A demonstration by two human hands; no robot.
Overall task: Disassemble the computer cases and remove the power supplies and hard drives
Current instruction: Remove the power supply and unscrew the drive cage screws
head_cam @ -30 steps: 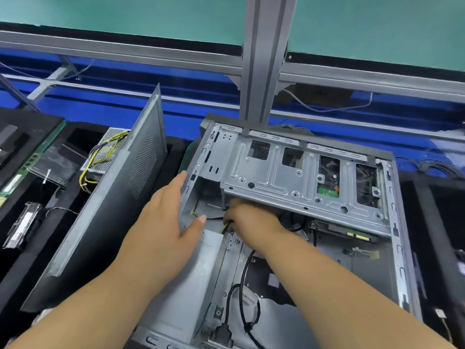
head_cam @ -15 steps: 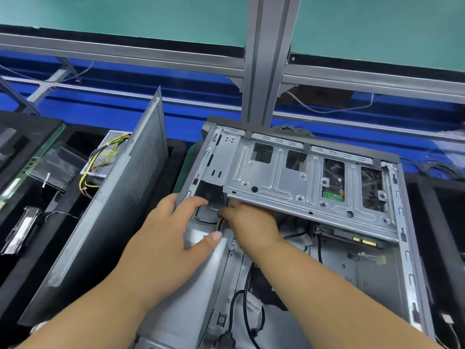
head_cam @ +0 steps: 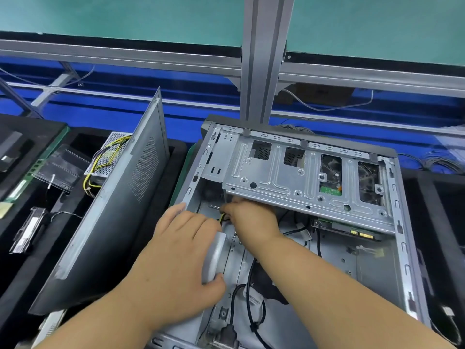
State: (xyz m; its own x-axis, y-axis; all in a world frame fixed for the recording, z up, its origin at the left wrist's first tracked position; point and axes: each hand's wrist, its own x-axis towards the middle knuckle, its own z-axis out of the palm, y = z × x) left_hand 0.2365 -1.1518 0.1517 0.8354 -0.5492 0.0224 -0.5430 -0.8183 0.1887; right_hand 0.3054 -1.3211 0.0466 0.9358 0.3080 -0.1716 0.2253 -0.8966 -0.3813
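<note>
An open grey computer case (head_cam: 405, 248) lies on its side in front of me. Its silver drive cage (head_cam: 289, 177) spans the top, with a hard drive (head_cam: 344, 229) showing under its right end. The grey power supply (head_cam: 216, 255) sits in the case's left half, and my left hand (head_cam: 176, 255) grips it, thumb on its near edge and fingers over the top. My right hand (head_cam: 249, 217) reaches under the cage's left end, pinched around yellow and black wires (head_cam: 222, 218); its fingertips are hidden.
The removed grey side panel (head_cam: 118, 212) leans upright just left of the case. Black foam trays at left hold a removed power supply (head_cam: 108, 157) with yellow wires, a hard drive (head_cam: 27, 230) and boards. Black cables (head_cam: 251, 306) run across the case floor. An aluminium post (head_cam: 261, 59) rises behind.
My left hand slid from the case's left rim down onto the power supply and closed around it. My right hand stayed under the cage at the wires. The view moved slightly.
</note>
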